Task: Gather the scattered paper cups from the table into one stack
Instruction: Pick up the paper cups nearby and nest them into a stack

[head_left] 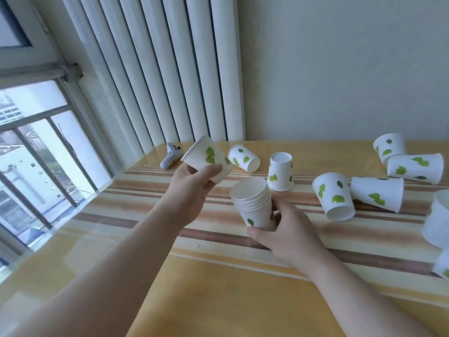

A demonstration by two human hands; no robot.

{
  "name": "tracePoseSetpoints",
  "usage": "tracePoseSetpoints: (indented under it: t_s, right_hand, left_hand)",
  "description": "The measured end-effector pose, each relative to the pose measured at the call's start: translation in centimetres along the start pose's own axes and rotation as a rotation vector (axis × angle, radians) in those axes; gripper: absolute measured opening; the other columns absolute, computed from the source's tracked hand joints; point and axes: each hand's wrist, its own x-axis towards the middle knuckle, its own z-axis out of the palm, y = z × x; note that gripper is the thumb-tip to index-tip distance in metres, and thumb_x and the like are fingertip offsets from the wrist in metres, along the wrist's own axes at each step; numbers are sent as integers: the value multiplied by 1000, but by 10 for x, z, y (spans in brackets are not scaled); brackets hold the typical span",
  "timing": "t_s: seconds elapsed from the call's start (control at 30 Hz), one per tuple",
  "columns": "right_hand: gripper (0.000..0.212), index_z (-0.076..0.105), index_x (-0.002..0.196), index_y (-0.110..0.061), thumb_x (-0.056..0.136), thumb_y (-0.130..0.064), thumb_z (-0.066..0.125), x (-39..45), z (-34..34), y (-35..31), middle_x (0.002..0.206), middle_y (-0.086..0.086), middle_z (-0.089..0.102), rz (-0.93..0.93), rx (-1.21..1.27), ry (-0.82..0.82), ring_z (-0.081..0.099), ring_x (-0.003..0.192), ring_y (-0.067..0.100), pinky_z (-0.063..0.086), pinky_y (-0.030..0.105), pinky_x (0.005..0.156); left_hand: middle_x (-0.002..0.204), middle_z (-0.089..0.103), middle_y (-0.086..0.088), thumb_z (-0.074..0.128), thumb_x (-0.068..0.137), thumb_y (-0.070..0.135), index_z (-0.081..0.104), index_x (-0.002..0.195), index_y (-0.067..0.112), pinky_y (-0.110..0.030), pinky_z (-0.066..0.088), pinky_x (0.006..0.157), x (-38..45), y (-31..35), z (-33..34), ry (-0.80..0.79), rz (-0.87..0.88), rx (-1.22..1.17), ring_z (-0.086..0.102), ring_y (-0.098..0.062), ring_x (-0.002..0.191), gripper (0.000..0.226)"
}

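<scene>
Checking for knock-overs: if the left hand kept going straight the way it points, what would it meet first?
Probably the lying cup just beyond the cup held by the left hand; depth is unclear.

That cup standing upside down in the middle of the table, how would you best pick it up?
Grip the upside-down cup around its narrow upper wall, coming down from above. Its closed base faces up and its wide rim sits flat on the table, so the sides taper toward the top, and no other cup touches it.
</scene>
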Motion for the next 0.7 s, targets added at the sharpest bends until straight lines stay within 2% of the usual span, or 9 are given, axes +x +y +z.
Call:
tracePoseSetpoints:
  t_s: [0.07,0.13,0.27,0.33,0.47,0.53,0.6,0.67,0.7]
  right_hand:
    - [50,52,105,-68,69,-53,83,0,-1,0,108,-39,63,5,-6,0,62,94,-8,46,23,67]
    - [47,54,104,-64,69,-53,84,0,-1,1,98,-30,69,17,-3,4,63,92,-7,48,25,68]
    - [51,59,113,-56,73,-48,89,-1,0,1,105,-23,69,16,-17,-11,63,93,-5,51,26,75]
    - [53,61,119,-49,74,-48,89,-1,0,2,106,-23,69,17,-28,-5,63,93,-5,52,26,77]
    - [56,63,122,-46,73,-51,89,1,0,3,103,-22,70,29,-28,6,65,91,-2,54,27,76]
    - [56,62,121,-47,72,-51,89,0,0,3,102,-22,70,31,-21,11,64,91,-4,51,24,73]
    - [56,61,121,-48,72,-54,88,-1,-1,2,102,-23,70,29,-9,14,64,92,-6,50,23,72]
    - [63,59,125,-46,71,-60,88,0,-2,1,106,-24,71,21,5,27,66,94,-3,54,27,75]
    - [68,56,127,-45,70,-62,88,0,-3,0,109,-24,70,26,15,38,67,95,-1,56,29,77]
  left_hand:
    - [120,84,-9,82,89,19,85,114,19,-34,63,100,-13,12,19,-179,69,92,79,-27,120,25]
    - [123,83,-12,82,90,22,82,119,17,-42,62,103,-23,16,30,-264,112,312,77,-32,121,29]
    - [122,82,-16,82,82,27,73,128,5,-47,59,103,-36,-1,35,-217,56,424,77,-34,119,52]
    - [124,82,-18,83,85,23,73,129,3,-47,60,104,-38,-10,33,-206,55,406,76,-36,121,49]
    - [127,80,-20,84,94,22,72,131,3,-37,61,100,-39,-20,37,-306,34,383,75,-37,123,44]
    - [130,78,-21,87,92,37,70,134,4,-40,60,104,-38,-21,36,-385,33,394,73,-39,126,56]
    - [136,76,-18,91,84,53,64,143,5,-44,57,111,-36,-25,31,-441,25,456,71,-37,131,80]
    - [140,76,-10,98,71,60,58,150,13,-51,54,115,-35,-31,24,-401,-13,549,69,-30,136,100]
    - [140,76,-7,99,68,60,58,151,18,-53,54,115,-36,-35,21,-379,-33,602,69,-25,136,102]
